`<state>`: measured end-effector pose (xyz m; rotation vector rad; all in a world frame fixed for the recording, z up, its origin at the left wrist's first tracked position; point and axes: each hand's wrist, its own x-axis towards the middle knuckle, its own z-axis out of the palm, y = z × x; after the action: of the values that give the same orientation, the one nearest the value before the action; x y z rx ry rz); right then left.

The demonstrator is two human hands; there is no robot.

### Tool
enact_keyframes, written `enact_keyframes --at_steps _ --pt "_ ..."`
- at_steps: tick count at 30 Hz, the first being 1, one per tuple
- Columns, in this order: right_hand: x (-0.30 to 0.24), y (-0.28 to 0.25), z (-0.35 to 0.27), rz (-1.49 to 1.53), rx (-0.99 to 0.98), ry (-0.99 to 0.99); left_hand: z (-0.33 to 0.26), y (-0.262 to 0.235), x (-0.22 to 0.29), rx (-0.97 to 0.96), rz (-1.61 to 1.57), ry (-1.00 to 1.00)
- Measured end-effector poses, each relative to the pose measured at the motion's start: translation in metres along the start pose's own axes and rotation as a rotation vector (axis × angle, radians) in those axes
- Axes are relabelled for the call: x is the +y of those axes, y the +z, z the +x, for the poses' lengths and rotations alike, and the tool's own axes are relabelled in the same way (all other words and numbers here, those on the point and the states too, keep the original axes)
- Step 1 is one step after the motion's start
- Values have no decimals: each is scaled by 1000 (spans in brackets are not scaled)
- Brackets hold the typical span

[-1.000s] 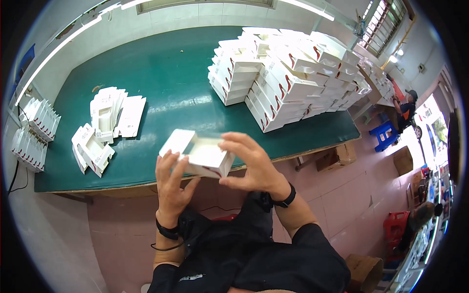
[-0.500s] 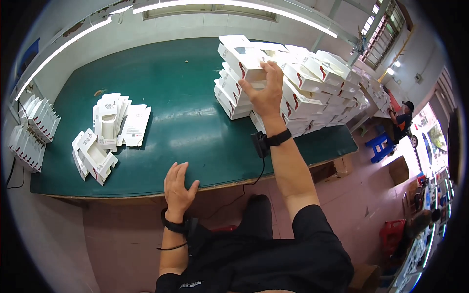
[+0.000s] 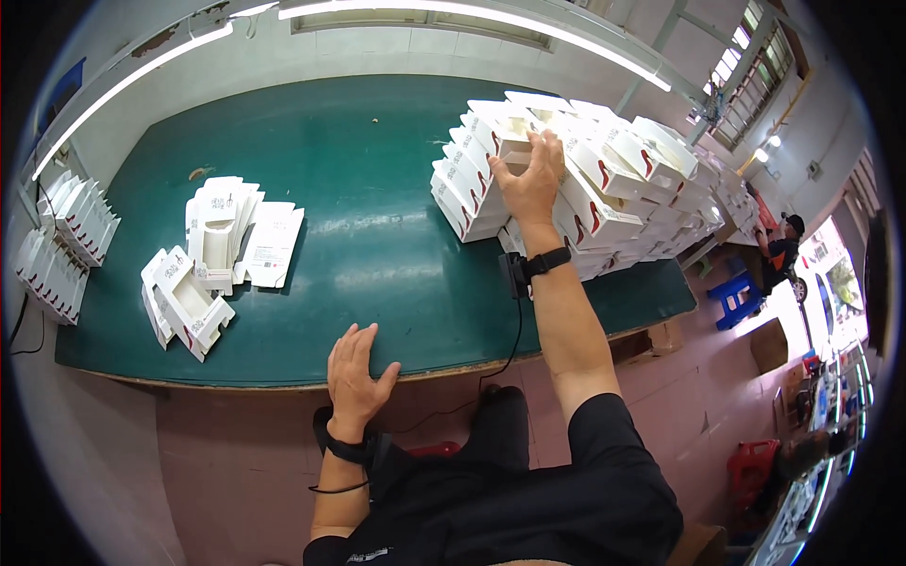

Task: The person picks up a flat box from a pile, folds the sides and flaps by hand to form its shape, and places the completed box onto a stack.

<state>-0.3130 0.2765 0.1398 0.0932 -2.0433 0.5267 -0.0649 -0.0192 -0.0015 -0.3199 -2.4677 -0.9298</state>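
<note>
Tabletop (image 3: 377, 255), red-printed boxes (image 3: 607, 168), left hand (image 3: 359, 380) spread, right hand (image 3: 531, 189) touching one, grip unclear

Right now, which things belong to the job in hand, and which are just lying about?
Job, apparently:
- right hand, at stacked boxes
- left hand
- flat cartons
- table

Lying about, apparently:
- small scrap
- blue stool
- brown box

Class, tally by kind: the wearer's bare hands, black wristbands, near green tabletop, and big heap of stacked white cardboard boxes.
Bare hands: 2 (left hand, right hand)
Black wristbands: 2
Green tabletop: 1
Heap of stacked white cardboard boxes: 1
Total: 6
</note>
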Motion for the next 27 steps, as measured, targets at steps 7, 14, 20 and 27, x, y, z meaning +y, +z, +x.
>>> enact_keyframes --at_steps 7,14,20,27 --pt "2 -8 -7 -10 28 -43 4 1 -1 10 -14 12" --pt "-50 -56 -72 288 -42 -101 3 1 -3 13 -2 -7" --pt "-53 -85 -183 477 -409 97 5 4 -11 1 -41 -36" --pt "-46 -86 -231 497 -523 189 33 -23 -23 -115 -475 -300"
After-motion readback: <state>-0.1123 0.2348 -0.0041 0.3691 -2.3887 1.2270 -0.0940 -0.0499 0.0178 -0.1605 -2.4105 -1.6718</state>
